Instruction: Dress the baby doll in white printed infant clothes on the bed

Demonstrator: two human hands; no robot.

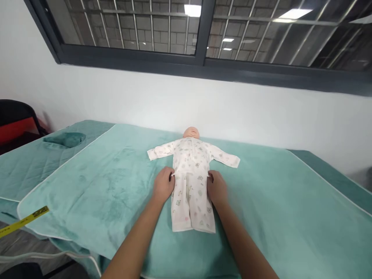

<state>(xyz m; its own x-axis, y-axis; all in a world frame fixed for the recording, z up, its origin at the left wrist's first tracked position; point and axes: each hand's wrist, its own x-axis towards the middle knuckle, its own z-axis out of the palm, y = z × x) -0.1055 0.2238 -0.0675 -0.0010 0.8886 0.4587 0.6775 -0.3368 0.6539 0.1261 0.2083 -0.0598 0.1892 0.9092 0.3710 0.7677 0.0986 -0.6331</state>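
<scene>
A baby doll [191, 132] lies on its back on the green bed cover, head toward the wall. It wears a white printed long-sleeved top [192, 153], its sleeves spread to both sides. White printed pants [200, 201] lie over its lower body, legs toward me. My left hand [164, 184] is closed on the left side of the pants' waistband. At the opposite side, my right hand [217, 187] pinches the waistband too. A bit of white fabric shows at the fingers of each hand. The doll's own legs and hands are hidden by the clothes.
The green cover [116, 186] spreads over the bed, up to a white wall [130, 99]. A barred window [200, 35] is above. At left are a dark green cloth [65, 139], a black and red object [17, 124] and a yellow strip [24, 221] over the bed's edge.
</scene>
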